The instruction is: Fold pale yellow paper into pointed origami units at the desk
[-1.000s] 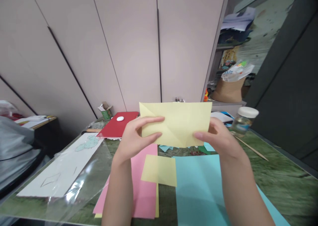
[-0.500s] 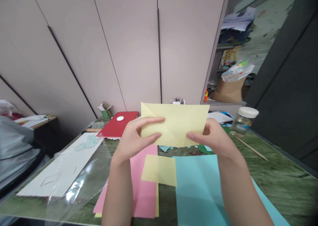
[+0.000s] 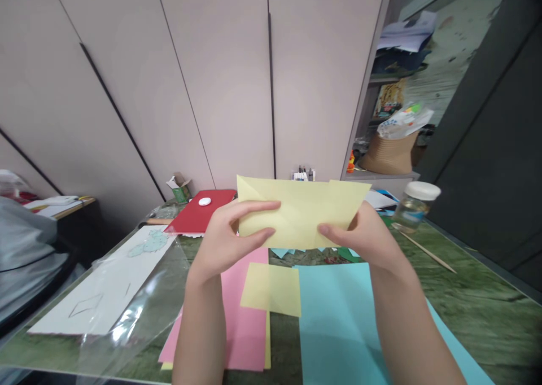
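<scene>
Down at the bottom, close to the person, a big blue sheet (image 3: 339, 323) lies flat on the green desk (image 3: 474, 300). A pink sheet (image 3: 243, 317) lies beside it, and a small yellow square (image 3: 271, 289) sits on top where the two meet.

Just above them, both hands hold a yellow paper (image 3: 296, 213) up in the air. The left hand (image 3: 224, 238) pinches its left end, thumb in front. The right hand (image 3: 366, 235) pinches the right end. A moment ago the paper looked taller; now it looks shorter and wider, and its right corner sticks out more. It looks like it is being folded or tipped back.

Farther off sit a red folder (image 3: 201, 213) and a jar with a white lid (image 3: 415, 204).
</scene>
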`<state>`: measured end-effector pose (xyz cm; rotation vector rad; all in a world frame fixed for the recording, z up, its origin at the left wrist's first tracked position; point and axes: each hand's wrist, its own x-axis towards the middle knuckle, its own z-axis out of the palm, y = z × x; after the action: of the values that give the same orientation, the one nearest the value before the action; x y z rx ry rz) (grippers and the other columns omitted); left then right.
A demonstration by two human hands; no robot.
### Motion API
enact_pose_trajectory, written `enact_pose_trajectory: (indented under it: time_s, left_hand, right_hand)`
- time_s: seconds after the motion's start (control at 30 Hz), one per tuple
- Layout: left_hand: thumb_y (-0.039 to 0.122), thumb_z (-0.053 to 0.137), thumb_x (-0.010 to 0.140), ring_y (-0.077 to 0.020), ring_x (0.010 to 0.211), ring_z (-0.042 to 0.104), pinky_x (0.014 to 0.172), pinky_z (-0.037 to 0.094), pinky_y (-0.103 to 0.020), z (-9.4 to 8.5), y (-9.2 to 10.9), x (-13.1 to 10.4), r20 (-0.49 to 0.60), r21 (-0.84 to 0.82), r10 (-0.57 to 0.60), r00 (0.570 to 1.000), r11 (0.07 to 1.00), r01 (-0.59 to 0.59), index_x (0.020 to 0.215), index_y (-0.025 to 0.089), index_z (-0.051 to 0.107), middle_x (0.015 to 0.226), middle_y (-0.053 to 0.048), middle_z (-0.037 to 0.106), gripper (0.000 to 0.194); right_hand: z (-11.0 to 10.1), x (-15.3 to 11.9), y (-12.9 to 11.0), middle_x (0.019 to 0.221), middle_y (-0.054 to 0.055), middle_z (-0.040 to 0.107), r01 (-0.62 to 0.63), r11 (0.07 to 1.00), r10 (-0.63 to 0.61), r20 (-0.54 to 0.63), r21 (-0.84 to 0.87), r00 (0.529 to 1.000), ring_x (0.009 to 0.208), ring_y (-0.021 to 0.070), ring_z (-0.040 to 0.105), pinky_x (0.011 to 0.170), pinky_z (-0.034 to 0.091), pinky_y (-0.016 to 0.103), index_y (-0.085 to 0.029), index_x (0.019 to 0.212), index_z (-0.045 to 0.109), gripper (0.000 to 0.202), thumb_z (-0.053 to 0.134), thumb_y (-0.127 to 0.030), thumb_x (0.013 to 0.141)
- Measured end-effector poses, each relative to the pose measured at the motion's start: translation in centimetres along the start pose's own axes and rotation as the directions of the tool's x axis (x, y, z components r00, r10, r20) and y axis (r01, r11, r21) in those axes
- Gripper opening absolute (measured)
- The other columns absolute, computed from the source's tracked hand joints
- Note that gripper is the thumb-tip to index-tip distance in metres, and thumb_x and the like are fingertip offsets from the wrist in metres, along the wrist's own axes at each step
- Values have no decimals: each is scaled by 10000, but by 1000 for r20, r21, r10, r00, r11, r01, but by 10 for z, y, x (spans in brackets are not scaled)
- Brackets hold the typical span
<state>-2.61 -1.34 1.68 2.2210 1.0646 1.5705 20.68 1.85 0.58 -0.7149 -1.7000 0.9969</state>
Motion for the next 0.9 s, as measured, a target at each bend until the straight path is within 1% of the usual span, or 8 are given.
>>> enact_pose_trajectory:
  time_s: [0.13,0.3,0.57,0.67,0.77,0.9]
  left_hand:
    - [161,739,692,-189,904,676,747,578,-270,0,4,-1,-30,12,33,999,999,-32,1022,284,706,995,-24,732,354]
    - [162,748,680,-195,905,675,751,583,-279,2,5,-2,-67,6,36,997,999,-36,1005,276,713,983,-27,733,347]
    - [158,742,683,-198,903,677,754,587,-301,4,6,-2,-97,4,36,995,999,-36,1000,275,713,972,-26,735,339]
    - [144,746,677,-186,905,676,752,583,-283,6,6,-2,-108,-3,43,993,999,-44,1001,288,710,971,-13,735,357]
    - [126,746,675,-172,911,673,757,580,-267,6,7,-2,-113,-10,51,992,999,-53,1009,304,705,972,1,734,381]
    - [143,747,677,-186,907,676,739,588,-286,6,7,-2,-128,4,56,990,998,-56,1001,291,709,965,-14,734,359]
  right_hand:
    - [2,-1,-1,986,109,728,-4,1000,4,-26,14,1000,907,292,688,725,578,354,-156,1050,689,354,697,-255,711]
    - [3,-3,-2,884,96,745,-32,999,32,-39,2,999,826,287,702,637,579,333,-167,889,733,216,689,-299,724]
    - [7,-3,-3,806,87,745,-55,998,50,-135,-34,990,762,288,703,552,572,316,-166,773,735,146,685,-283,701]
    - [8,-3,-2,795,87,746,-54,998,47,-160,-42,986,739,284,705,529,562,298,-160,727,724,141,697,-293,688]
    - [8,-3,-2,780,85,744,-44,999,39,-166,-24,985,725,277,704,520,555,290,-158,721,718,157,695,-311,695]
    - [9,-3,0,765,82,741,-42,999,37,-183,-22,982,730,279,701,534,555,296,-158,717,712,162,697,-317,695]
